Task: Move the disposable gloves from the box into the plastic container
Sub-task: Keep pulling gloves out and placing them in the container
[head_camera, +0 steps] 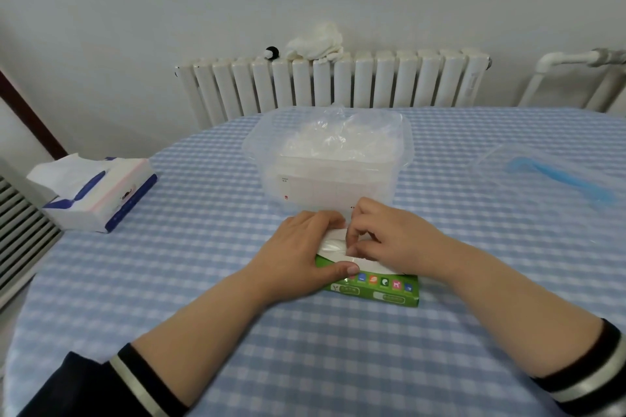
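Observation:
A green glove box lies flat on the checked tablecloth in front of me. My left hand rests on its left end, thumb along the front edge. My right hand reaches into the opening on top, its fingers curled and pinching the clear gloves that show there. Just behind the box stands the clear plastic container, with a crumpled heap of thin clear gloves inside it.
A blue-and-white tissue pack lies at the left of the table. The container's clear lid with a blue seal lies at the right. A white radiator with a cloth on it stands behind the table.

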Demonstrator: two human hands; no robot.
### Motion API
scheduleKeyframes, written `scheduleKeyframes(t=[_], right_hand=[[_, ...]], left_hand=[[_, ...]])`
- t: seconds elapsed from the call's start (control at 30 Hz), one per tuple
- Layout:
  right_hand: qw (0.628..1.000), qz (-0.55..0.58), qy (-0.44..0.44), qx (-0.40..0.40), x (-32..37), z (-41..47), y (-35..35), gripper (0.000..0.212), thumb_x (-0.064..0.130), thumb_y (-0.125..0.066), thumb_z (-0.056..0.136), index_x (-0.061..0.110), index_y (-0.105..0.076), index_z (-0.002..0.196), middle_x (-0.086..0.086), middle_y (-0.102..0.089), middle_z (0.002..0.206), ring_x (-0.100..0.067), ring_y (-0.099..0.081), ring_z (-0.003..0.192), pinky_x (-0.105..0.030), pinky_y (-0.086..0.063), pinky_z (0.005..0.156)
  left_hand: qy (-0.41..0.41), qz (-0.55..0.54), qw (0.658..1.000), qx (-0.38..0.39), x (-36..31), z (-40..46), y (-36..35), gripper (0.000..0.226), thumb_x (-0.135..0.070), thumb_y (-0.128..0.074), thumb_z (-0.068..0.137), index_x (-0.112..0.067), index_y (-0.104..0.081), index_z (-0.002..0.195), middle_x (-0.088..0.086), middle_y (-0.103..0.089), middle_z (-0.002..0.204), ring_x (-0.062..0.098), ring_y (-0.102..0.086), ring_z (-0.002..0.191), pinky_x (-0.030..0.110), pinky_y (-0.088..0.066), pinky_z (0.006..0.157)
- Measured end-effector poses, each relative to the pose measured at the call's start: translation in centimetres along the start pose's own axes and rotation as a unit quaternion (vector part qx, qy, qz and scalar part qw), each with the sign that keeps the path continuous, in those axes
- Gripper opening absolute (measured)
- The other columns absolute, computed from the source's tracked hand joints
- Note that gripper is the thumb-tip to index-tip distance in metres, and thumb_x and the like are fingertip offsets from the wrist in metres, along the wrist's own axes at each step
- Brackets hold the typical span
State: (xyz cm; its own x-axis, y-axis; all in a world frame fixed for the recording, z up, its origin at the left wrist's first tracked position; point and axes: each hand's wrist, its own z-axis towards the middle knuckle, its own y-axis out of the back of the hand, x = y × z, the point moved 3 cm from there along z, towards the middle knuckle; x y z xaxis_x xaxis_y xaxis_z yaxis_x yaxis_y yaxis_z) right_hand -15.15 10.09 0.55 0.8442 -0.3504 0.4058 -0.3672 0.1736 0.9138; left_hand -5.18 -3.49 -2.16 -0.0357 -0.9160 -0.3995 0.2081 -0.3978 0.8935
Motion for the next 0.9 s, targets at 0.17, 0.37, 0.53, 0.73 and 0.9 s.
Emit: scheduleKeyframes(t=[0.17, 0.37, 0.53, 0.73, 0.9], right_hand=[[0.997, 0.073, -0.001, -0.009, -0.1, 0.0, 0.1, 0.012, 0.034, -0.057, 0.095, 0.03, -0.056, 0.084, 0.015, -0.048, 0.095, -0.004, -0.052, 0.084, -0.026, -0.044, 0.08], [0.965, 0.236, 0.003, -0.116, 0.2, 0.1, 0.8, 0.014, 0.025, -0.057, 0.096, 0.03, -0.054, 0.083, 0.013, -0.058, 0.092, 0.006, -0.053, 0.082, -0.009, -0.039, 0.074], [0.988, 0.145, 0.018, 0.042, -0.5, 0.1, 0.1, 0.021, 0.026, -0.065, 0.091, 0.045, -0.061, 0.101, 0.023, -0.044, 0.115, 0.004, -0.049, 0.102, -0.011, -0.039, 0.085], [0.995, 0.086, 0.022, -0.049, -0.1, 0.2, -0.5, 0.007, 0.031, -0.067, 0.089, 0.032, -0.072, 0.083, 0.026, -0.044, 0.117, 0.004, -0.051, 0.096, -0.017, -0.041, 0.078], [0.969, 0.217, 0.022, -0.119, 0.4, 0.0, 0.0, 0.014, 0.016, -0.067, 0.089, 0.025, -0.066, 0.079, 0.013, -0.066, 0.091, -0.001, -0.058, 0.087, -0.011, -0.04, 0.076]], left_hand=[[-0.022, 0.016, 1.0, 0.007, 0.2, 0.1, -0.3, 0.064, -0.076, -0.044, 0.078, -0.032, -0.054, 0.124, -0.016, -0.055, 0.12, 0.005, -0.045, 0.113, 0.022, -0.031, 0.097], [-0.016, 0.014, 1.0, 0.016, 0.3, 0.2, -0.3, 0.072, -0.078, -0.043, 0.075, -0.03, -0.055, 0.128, -0.016, -0.054, 0.122, 0.002, -0.041, 0.114, 0.016, -0.024, 0.094], [-0.007, 0.006, 1.0, 0.023, 0.4, 0.3, -0.4, 0.07, -0.079, -0.044, 0.075, -0.032, -0.055, 0.126, -0.017, -0.055, 0.121, 0.003, -0.043, 0.116, 0.022, -0.03, 0.098], [0.004, -0.006, 1.0, 0.019, 0.4, 0.2, -0.4, 0.075, -0.079, -0.047, 0.073, -0.033, -0.051, 0.131, -0.02, -0.053, 0.127, 0.0, -0.042, 0.119, 0.022, -0.03, 0.103], [-0.001, -0.019, 1.0, 0.009, 0.5, 0.5, -0.2, 0.066, -0.077, -0.051, 0.071, -0.034, -0.059, 0.119, -0.02, -0.059, 0.109, 0.001, -0.047, 0.106, 0.022, -0.035, 0.093]])
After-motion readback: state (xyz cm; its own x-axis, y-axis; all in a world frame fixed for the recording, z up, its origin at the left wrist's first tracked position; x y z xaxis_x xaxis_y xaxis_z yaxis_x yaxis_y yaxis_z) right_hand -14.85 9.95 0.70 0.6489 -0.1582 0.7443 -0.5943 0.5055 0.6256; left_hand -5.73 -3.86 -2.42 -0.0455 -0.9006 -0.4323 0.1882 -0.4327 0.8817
